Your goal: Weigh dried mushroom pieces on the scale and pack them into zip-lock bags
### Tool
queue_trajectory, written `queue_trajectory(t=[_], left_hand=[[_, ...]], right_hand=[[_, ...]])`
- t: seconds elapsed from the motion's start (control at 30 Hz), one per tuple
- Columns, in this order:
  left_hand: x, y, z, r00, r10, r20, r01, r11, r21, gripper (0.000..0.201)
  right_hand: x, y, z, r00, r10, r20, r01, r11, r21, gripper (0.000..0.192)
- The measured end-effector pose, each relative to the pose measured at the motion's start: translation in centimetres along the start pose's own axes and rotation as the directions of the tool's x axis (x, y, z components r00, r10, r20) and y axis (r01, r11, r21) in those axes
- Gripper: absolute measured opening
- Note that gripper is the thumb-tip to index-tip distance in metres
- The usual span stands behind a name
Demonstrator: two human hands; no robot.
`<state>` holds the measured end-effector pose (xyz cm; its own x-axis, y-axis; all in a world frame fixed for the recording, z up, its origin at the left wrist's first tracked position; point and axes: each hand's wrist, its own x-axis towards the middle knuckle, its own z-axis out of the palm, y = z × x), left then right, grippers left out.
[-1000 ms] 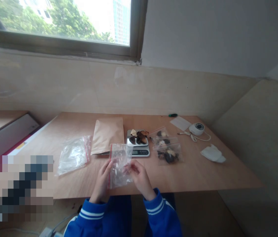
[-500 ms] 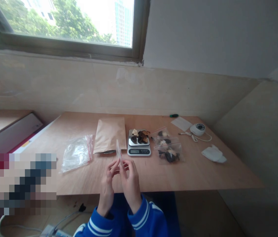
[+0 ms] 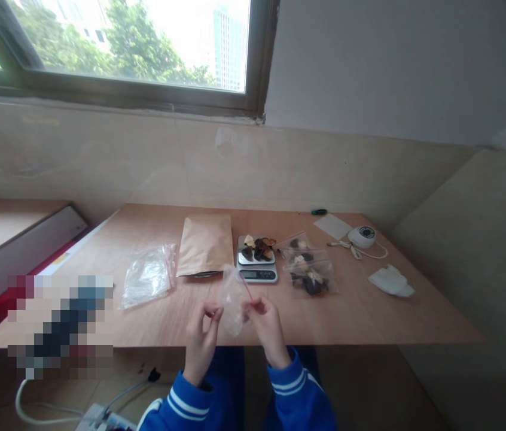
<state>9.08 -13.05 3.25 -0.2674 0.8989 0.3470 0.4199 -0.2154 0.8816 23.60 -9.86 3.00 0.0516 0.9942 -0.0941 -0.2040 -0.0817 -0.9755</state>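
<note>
Pinching one clear, crinkled plastic bag (image 3: 232, 305), right hand (image 3: 265, 326) fingers (image 3: 259, 304) closed on its red-striped edge | left hand (image 3: 203, 338) fingers bunched at its other side, hold unclear | bag above wooden counter (image 3: 369, 320), before one scale (image 3: 271, 276) bearing dark, curled pieces (image 3: 261, 248) | one flat paper pouch (image 3: 206, 245) | three overlapping filled bags (image 3: 310, 281)

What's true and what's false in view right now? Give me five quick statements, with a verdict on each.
1. The right hand pinches a clear bag. True.
2. Dark dried pieces lie on the scale. True.
3. The clear bag is packed with dark dried pieces. False: none show inside the clear bag.
4. The brown paper bag lies left of the scale. True.
5. The filled bags lie left of the brown paper bag. False: the filled bags lie right of the scale.
</note>
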Motion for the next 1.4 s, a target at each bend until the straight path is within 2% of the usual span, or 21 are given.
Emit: queue_trajectory(t=[0.07, 0.17, 0.2, 0.23, 0.27, 0.33, 0.4, 0.47, 0.53, 0.57, 0.63, 0.73, 0.8, 0.87, 0.93, 1.0, 1.07, 1.13, 1.2, 1.33, 1.4], left_hand=[[0.1, 0.5, -0.5, 1.0, -0.006, 0.001, 0.006, 0.999, 0.035, 0.017], [0.1, 0.8, -0.8, 0.967, 0.021, 0.255, -0.029, 0.999, 0.029, 0.02], [0.1, 0.7, -0.7, 0.949, 0.024, 0.315, -0.034, 0.999, 0.025, 0.021], [0.1, 0.4, -0.6, 0.945, 0.019, 0.326, -0.033, 0.999, 0.036, 0.022], [0.3, -0.1, -0.5, 0.957, 0.01, 0.29, -0.03, 0.997, 0.065, 0.022], [1.1, -1.4, -0.4, 0.992, 0.001, 0.127, -0.022, 0.986, 0.167, 0.023], [2.7, -2.9, -0.4, 0.999, 0.042, -0.021, -0.035, 0.961, 0.274, 0.03], [4.9, -4.4, -0.7, 0.994, 0.1, -0.049, -0.073, 0.919, 0.388, 0.04], [7.2, -5.7, -1.0, 0.99, 0.142, 0.003, -0.126, 0.872, 0.473, 0.046], [8.3, -6.2, -1.3, 0.987, 0.154, 0.05, -0.159, 0.856, 0.492, 0.044], [9.9, -6.9, -1.7, 0.981, 0.151, 0.118, -0.191, 0.825, 0.532, 0.033], [10.9, -7.0, -2.3, 0.977, 0.104, 0.187, -0.197, 0.777, 0.598, 0.029], [11.0, -6.2, -2.8, 0.975, 0.077, 0.206, -0.196, 0.733, 0.651, 0.03], [11.1, -4.9, -3.3, 0.976, 0.088, 0.2, -0.205, 0.691, 0.693, 0.031], [11.3, -3.0, -3.9, 0.974, 0.132, 0.182, -0.223, 0.666, 0.712, 0.032], [11.8, -1.1, -4.5, 0.972, 0.169, 0.164, -0.235, 0.658, 0.715, 0.032], [12.3, 0.6, -5.1, 0.977, 0.176, 0.119, -0.207, 0.665, 0.718, 0.031], [12.6, 1.8, -5.5, 0.987, 0.15, 0.053, -0.143, 0.682, 0.718, 0.031], [12.7, 2.5, -5.7, 0.993, 0.119, 0.009, -0.09, 0.7, 0.708, 0.031], [11.9, 3.3, -5.4, 0.993, 0.103, 0.049, -0.108, 0.718, 0.688, 0.031], [11.3, 3.5, -5.0, 0.991, 0.101, 0.088, -0.134, 0.719, 0.682, 0.03]], right_hand=[[0.4, 0.3, -2.0, 0.997, 0.022, -0.08, -0.023, 1.0, -0.005, 0.042], [1.1, 0.6, -5.5, 0.989, 0.076, -0.126, -0.085, 0.994, -0.071, 0.044], [1.4, 0.6, -6.6, 0.988, 0.102, -0.12, -0.115, 0.987, -0.111, 0.044], [1.7, 0.7, -7.7, 0.986, 0.125, -0.11, -0.142, 0.977, -0.16, 0.044], [2.0, 0.6, -8.7, 0.984, 0.142, -0.103, -0.162, 0.963, -0.215, 0.042], [2.7, 0.4, -10.7, 0.983, 0.154, -0.104, -0.18, 0.927, -0.33, 0.037], [3.4, -0.1, -12.3, 0.985, 0.085, -0.148, -0.142, 0.891, -0.432, 0.031], [3.8, -0.9, -13.3, 0.972, -0.077, -0.223, -0.053, 0.85, -0.525, 0.027], [3.7, -2.2, -13.2, 0.93, -0.254, -0.264, 0.046, 0.795, -0.605, 0.027], [3.4, -2.9, -12.6, 0.914, -0.315, -0.255, 0.089, 0.77, -0.632, 0.028], [2.3, -4.2, -10.5, 0.917, -0.366, -0.162, 0.182, 0.742, -0.645, 0.03], [0.0, -5.1, -5.4, 0.936, -0.331, 0.117, 0.335, 0.743, -0.579, 0.028], [-1.2, -4.8, -1.5, 0.889, -0.33, 0.319, 0.456, 0.709, -0.537, 0.03], [-1.3, -4.2, 2.2, 0.806, -0.335, 0.487, 0.579, 0.617, -0.534, 0.037], [-0.4, -3.6, 5.3, 0.748, -0.362, 0.557, 0.661, 0.491, -0.568, 0.043], [0.9, -3.4, 7.4, 0.722, -0.383, 0.577, 0.691, 0.344, -0.636, 0.046], [1.8, -3.6, 8.7, 0.711, -0.368, 0.599, 0.691, 0.21, -0.691, 0.042], [2.0, -4.0, 9.3, 0.721, -0.307, 0.622, 0.677, 0.122, -0.725, 0.032], [1.8, -4.5, 9.7, 0.76, -0.227, 0.609, 0.638, 0.082, -0.765, 0.024], [2.2, -4.8, 11.0, 0.902, -0.132, 0.411, 0.425, 0.104, -0.899, 0.031], [3.3, -4.6, 11.8, 0.943, -0.116, 0.31, 0.325, 0.134, -0.936, 0.034]])
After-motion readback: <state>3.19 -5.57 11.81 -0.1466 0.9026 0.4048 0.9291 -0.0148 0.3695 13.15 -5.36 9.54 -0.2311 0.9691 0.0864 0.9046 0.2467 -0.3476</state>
